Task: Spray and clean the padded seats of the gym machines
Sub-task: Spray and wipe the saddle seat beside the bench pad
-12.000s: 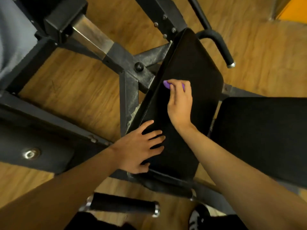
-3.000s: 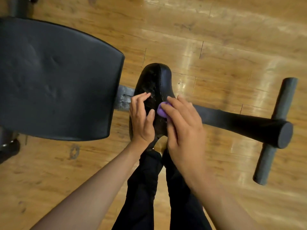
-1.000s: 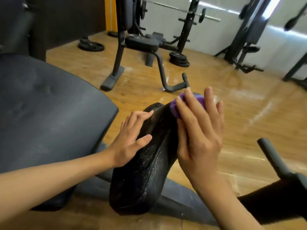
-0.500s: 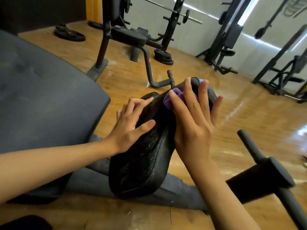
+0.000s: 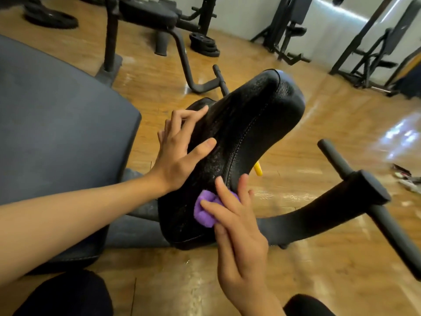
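Midway through the wipe-down, your right grip (image 5: 239,226) presses a purple sponge (image 5: 205,212) under flat, straight fingers against the lower end of the narrow black pad (image 5: 250,124). Your left grip (image 5: 180,153) lies spread and empty on the pad's left face, steadying it. Fine droplets glisten across the pad, so spraying here looks done and wiping under way. The broad grey seat (image 5: 57,124) just beside it shows no wet sheen, and the benches (image 5: 148,12) behind probably still await you.
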Available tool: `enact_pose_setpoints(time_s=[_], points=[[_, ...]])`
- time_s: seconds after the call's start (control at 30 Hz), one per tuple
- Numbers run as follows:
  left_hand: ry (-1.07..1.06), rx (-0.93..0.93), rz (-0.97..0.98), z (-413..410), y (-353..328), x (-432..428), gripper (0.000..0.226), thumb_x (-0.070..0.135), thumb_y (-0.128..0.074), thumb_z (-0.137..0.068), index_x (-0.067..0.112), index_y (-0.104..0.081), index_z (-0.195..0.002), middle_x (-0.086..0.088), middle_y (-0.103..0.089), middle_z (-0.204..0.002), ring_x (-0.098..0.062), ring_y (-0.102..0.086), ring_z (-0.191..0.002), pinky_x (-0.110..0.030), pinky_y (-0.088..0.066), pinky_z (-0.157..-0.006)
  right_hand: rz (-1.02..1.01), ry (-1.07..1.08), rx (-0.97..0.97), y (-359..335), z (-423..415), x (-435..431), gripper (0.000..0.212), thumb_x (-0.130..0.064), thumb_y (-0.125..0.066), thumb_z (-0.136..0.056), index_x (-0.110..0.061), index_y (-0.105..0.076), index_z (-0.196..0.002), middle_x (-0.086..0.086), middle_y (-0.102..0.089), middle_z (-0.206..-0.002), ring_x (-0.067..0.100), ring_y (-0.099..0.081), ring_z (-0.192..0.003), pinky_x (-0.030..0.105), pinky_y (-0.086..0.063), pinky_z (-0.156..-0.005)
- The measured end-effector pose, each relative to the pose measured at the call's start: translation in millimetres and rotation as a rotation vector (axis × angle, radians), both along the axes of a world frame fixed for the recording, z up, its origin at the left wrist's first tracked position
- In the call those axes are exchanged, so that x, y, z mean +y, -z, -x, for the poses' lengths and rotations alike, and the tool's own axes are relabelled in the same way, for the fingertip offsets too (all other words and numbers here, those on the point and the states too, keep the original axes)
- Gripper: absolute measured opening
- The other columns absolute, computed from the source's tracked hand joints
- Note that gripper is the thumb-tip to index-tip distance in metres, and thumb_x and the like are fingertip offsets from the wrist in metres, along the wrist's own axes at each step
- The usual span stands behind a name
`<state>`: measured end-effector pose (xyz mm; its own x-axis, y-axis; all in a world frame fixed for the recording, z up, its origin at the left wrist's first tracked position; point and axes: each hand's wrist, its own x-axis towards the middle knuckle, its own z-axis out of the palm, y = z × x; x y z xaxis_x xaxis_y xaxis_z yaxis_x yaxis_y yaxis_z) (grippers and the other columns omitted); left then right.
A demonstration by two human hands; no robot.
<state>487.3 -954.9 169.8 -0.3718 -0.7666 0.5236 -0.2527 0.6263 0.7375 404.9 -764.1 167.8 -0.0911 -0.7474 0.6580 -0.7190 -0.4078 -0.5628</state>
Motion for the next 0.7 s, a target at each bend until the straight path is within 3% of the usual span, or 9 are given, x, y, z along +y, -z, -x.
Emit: enact_pose_setpoints(time_s=[0.2,0.3,0.37,0.5,0.63,0.7], points=[[0.015,0.03,-0.037,1.9,-0.1,-2.3,0.076,0.068,-0.036,-0.086,0.032,-0.042,-0.153,0.005,-0.041,-0.131,-0.012,-0.037,-0.131,-0.035,-0.024,-0.102,0.083,0.153,0.076,-36.5,34.3,-58.1,0.038,0.002,-0.05,-0.101,-0.007,-0.058,-0.136,0.02,-0.018,-0.163,0.039,0.007,-0.153,0.053,0.004,-0.124],[0.025,0.034,-0.042,2.1,-0.4,-1.2,0.076,0.068,-0.036,-0.086,0.032,-0.041,-0.153,0.005,-0.04,-0.129,-0.012,-0.037,-0.132,-0.033,-0.022,-0.101,0.164,0.231,0.192,-66.1,55.6,-82.0,0.035,-0.012,-0.047,-0.104,-0.006,-0.059,-0.136,0.034,-0.013,-0.159,0.051,0.005,-0.149,0.058,0.004,-0.123],[0.033,0.036,-0.045,2.2,-0.9,-1.8,0.076,0.068,-0.036,-0.085,0.033,-0.041,-0.152,0.006,-0.039,-0.128,-0.012,-0.037,-0.131,-0.032,-0.022,-0.099,0.274,0.335,0.219,-87.0,65.5,-97.2,0.034,-0.014,-0.058,-0.101,-0.006,-0.062,-0.133,0.041,-0.014,-0.155,0.056,-0.001,-0.147,0.057,0.003,-0.123],[0.033,0.044,-0.045,2.3,-2.2,-2.6,0.076,0.069,-0.037,-0.085,0.034,-0.042,-0.151,0.005,-0.04,-0.128,-0.014,-0.038,-0.13,-0.036,-0.024,-0.1,0.32,0.431,0.16,-90.5,57.7,-99.7,0.037,-0.017,-0.045,-0.105,-0.004,-0.056,-0.137,0.034,-0.019,-0.158,0.047,-0.008,-0.151,0.054,-0.001,-0.124],[0.029,0.04,-0.043,0.9,-2.9,-1.0,0.077,0.07,-0.036,-0.084,0.034,-0.041,-0.152,0.005,-0.04,-0.129,-0.013,-0.038,-0.129,-0.035,-0.025,-0.1,0.063,0.182,0.105,-43.0,37.8,-62.4,0.045,-0.02,-0.037,-0.105,-0.004,-0.045,-0.146,0.021,-0.009,-0.165,0.035,0.002,-0.154,0.06,-0.008,-0.123],[0.029,0.043,-0.04,1.4,-3.0,-1.2,0.076,0.069,-0.036,-0.084,0.034,-0.042,-0.151,0.006,-0.041,-0.129,-0.013,-0.039,-0.128,-0.034,-0.025,-0.099,0.011,0.072,0.09,-33.7,37.0,-45.6,0.044,-0.017,-0.038,-0.103,-0.006,-0.048,-0.145,0.014,-0.016,-0.165,0.03,-0.001,-0.155,0.056,-0.01,-0.124]])
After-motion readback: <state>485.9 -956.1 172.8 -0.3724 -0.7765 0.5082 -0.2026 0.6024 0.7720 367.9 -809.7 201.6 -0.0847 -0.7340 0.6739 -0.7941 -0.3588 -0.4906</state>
